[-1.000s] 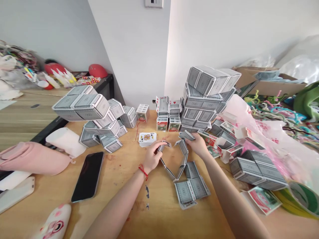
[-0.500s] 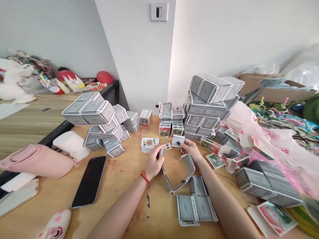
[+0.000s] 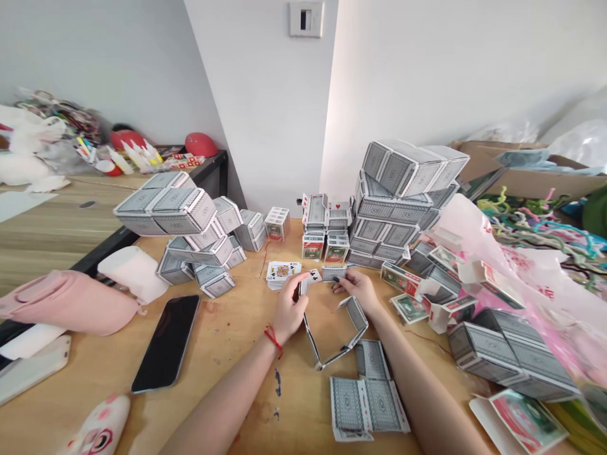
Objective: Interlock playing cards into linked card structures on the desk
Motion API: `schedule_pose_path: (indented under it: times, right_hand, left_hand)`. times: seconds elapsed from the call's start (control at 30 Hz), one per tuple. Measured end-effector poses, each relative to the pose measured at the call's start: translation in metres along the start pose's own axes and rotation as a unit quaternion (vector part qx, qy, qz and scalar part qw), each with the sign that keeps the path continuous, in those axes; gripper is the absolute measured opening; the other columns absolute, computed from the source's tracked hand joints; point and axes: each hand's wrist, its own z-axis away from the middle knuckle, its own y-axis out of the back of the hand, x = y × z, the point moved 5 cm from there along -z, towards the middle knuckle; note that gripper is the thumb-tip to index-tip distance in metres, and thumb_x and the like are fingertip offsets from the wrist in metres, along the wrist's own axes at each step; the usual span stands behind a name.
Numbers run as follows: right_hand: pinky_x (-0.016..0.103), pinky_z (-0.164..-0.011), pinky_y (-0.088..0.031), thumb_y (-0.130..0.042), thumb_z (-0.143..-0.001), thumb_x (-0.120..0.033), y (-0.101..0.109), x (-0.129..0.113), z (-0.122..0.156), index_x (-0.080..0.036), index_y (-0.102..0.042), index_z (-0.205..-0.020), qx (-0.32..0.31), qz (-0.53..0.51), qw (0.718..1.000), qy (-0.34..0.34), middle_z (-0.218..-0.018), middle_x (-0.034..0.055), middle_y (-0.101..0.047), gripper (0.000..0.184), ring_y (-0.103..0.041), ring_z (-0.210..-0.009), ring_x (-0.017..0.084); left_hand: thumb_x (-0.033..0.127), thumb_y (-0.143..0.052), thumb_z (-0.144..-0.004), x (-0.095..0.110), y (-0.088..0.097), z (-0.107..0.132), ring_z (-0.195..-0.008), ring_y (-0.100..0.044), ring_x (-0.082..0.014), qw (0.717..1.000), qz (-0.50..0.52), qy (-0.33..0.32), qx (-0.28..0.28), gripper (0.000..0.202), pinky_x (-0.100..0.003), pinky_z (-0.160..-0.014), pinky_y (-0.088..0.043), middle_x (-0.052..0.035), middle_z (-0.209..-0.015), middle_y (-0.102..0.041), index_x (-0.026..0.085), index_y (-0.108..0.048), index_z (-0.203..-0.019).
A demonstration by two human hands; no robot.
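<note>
An open frame of linked playing cards (image 3: 349,344) stands on edge on the table. My left hand (image 3: 289,308), with a red string at its wrist, pinches the frame's far left end. In my right hand (image 3: 358,291) is a grey-backed playing card (image 3: 333,272), gripped at its right end and tilted low over the table beyond the frame. Between the hands lies a face-up card (image 3: 313,276), partly hidden by my left fingers. A pile of face-up cards (image 3: 281,276) with a king on top lies left of it. Joined grey-backed cards (image 3: 370,404) lie flat below the frame.
Blocks built of cards (image 3: 165,205) lean at the left, and a taller stack of blocks (image 3: 398,205) rises at the right. Card boxes (image 3: 313,246) stand at the back. A phone (image 3: 165,344) and pink pouch (image 3: 80,303) lie left; opened card boxes (image 3: 410,308) lie right.
The card in my right hand has tipped from facing me to a flatter angle and dropped slightly. My left hand keeps its pinch on the frame. The view has shifted slightly.
</note>
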Motion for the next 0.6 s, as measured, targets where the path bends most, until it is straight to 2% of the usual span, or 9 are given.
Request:
schedule_pose_path:
  times: [0.1,0.27,0.6]
  right_hand:
    - [0.03,-0.059,-0.054,-0.063,-0.066,-0.048,-0.0015,0.0006,-0.0006,-0.017,-0.06,-0.079,-0.014,0.001,1.0,-0.001,-0.065,0.0033,-0.066,0.034,-0.064,-0.057,0.017]
    - [0.032,-0.061,-0.055,-0.064,-0.066,-0.046,-0.0023,0.0035,-0.0019,-0.016,-0.06,-0.081,-0.003,-0.019,1.0,0.004,-0.066,0.0039,-0.067,0.033,-0.065,-0.06,0.018]
    - [0.036,-0.07,-0.055,-0.064,-0.066,-0.045,-0.0008,0.0016,-0.0008,-0.017,-0.062,-0.079,-0.02,-0.021,1.0,-0.002,-0.074,0.0059,-0.069,0.03,-0.066,-0.069,0.022]
  left_hand:
    - [0.003,-0.04,-0.069,-0.0004,0.0003,0.0,-0.113,-0.046,-0.0187,1.0,0.005,-0.004,-0.004,0.048,-0.036,-0.099,-0.034,-0.0052,-0.118,-0.054,0.02,-0.053,-0.112]
    - [0.003,-0.041,-0.069,-0.0011,-0.0008,-0.0001,-0.114,-0.046,-0.0185,1.0,0.012,-0.005,-0.023,0.048,-0.036,-0.1,-0.033,-0.0048,-0.12,-0.053,0.02,-0.054,-0.112]
    - [0.003,-0.042,-0.068,-0.003,-0.0002,-0.0001,-0.113,-0.047,-0.0191,1.0,0.021,0.0,0.0,0.047,-0.037,-0.1,-0.034,-0.005,-0.119,-0.054,0.02,-0.055,-0.11]
